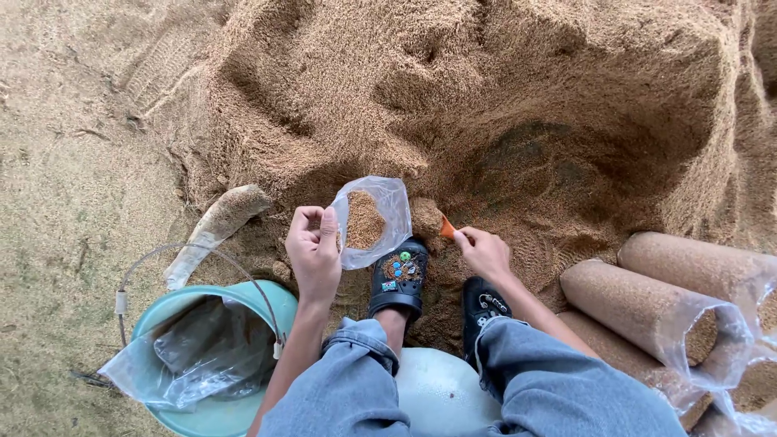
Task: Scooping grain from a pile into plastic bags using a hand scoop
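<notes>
Sawdust heap [502,105]; left grip [314,247] pinching bag [374,220].

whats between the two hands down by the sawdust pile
In the head view, the part-filled clear bag, pinched by the left hand, lies between it and the right hand.

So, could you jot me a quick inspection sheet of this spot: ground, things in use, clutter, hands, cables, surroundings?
Surface: sandy ground beside a big sawdust pile.
Job's things: clear plastic bag, partly filled with sawdust; small orange scoop.
Clutter: teal bucket stuffed with empty bags; filled bag rolls stacked at the right; one pale roll lying at the left.
Hands: left hand holds the bag's mouth open; right hand grips the scoop.
Cables: nothing seen; only the bucket's wire handle.
Surroundings: black clogs, white stool.
</notes>
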